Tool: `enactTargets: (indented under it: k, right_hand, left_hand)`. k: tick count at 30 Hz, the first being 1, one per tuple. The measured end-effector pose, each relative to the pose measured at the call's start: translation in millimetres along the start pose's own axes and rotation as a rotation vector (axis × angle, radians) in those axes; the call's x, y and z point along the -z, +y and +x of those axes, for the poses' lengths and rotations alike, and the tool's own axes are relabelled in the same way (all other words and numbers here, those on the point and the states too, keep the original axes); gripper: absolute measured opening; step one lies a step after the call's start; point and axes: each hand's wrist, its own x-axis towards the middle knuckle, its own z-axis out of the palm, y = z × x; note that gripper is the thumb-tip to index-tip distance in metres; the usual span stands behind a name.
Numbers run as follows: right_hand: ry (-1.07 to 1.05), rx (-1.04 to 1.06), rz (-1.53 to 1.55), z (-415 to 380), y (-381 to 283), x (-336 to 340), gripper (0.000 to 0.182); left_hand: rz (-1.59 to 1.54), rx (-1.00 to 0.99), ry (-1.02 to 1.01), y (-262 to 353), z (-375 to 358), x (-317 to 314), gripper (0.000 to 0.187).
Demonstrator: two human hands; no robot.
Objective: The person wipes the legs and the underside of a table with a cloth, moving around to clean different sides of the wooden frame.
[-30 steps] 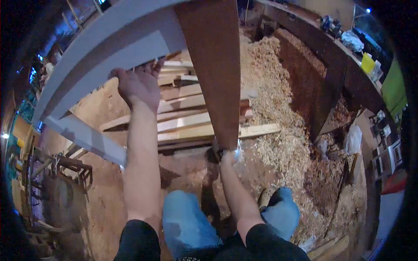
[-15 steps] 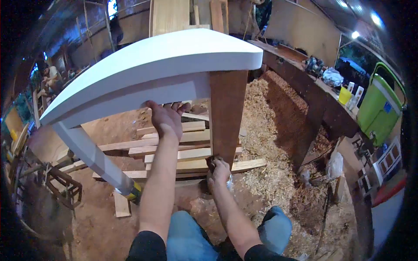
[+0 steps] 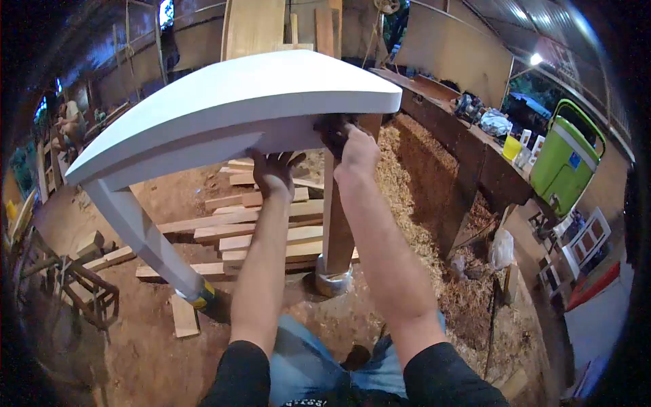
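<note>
Planks [image 3: 305,235] behind table leg [image 3: 336,234], cooler [image 3: 564,166] far right

Tan panels form the walls [image 3: 461,47] under a corrugated metal roof [image 3: 556,20], where a lamp [image 3: 536,59] glows at the right. Foliage [image 3: 532,88] shows through an opening below it. Boards [image 3: 254,27] stand at the back. Lumber [image 3: 234,216] lies across the reddish-brown floor [image 3: 142,325], near heaped shavings [image 3: 401,183]. Along the right runs a long bench [image 3: 475,152] bearing a yellow cup [image 3: 511,147], with a green cooler [image 3: 564,166] near it and a white frame [image 3: 591,239] lower down.
</note>
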Motion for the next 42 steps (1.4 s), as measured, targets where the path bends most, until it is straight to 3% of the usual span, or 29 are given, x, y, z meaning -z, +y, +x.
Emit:
enactTargets:
  k: [3,7,9,12,16,23,24,31,36,39,42]
  right_hand:
    - [-0.197,-0.089,0.065,-31,22,68,0.02]
    - [-0.6,-0.357,0.184,-52,113,231,0.011]
    - [-0.432,-0.465,0.098,-75,152,291,0.008]
    - [-0.007,-0.613,0.027,-99,186,337,0.007]
    - [0.091,-0.576,-0.033,-83,270,417,0.012]
    - [0.441,-0.738,-0.135,-52,319,424,0.019]
    - [0.48,-0.699,-0.112,-41,357,447,0.018]
    - [0.596,-0.749,-0.193,-9,410,456,0.018]
    - [0.52,-0.729,-0.041,-4,415,459,0.018]
    - [0.381,-0.697,0.165,-11,351,408,0.015]
    - [0.166,-0.527,0.067,-12,289,352,0.014]
  left_hand:
    - [-0.01,0.019,0.0,-1,3,0,0.062]
    - [0.038,0.048,0.025,2,2,-7,0.063]
    - [0.09,0.027,0.001,-1,4,-2,0.063]
    - [0.112,-0.015,-0.029,-7,11,9,0.063]
    - [0.144,-0.023,0.039,-5,6,2,0.063]
    - [0.164,-0.038,-0.049,-7,16,13,0.065]
    - [0.175,-0.048,-0.039,-7,13,10,0.065]
    - [0.215,-0.089,-0.033,-9,11,6,0.067]
    - [0.178,-0.053,-0.025,-8,12,5,0.069]
    - [0.185,-0.06,-0.02,-5,10,8,0.067]
    - [0.153,-0.035,-0.018,-7,12,11,0.065]
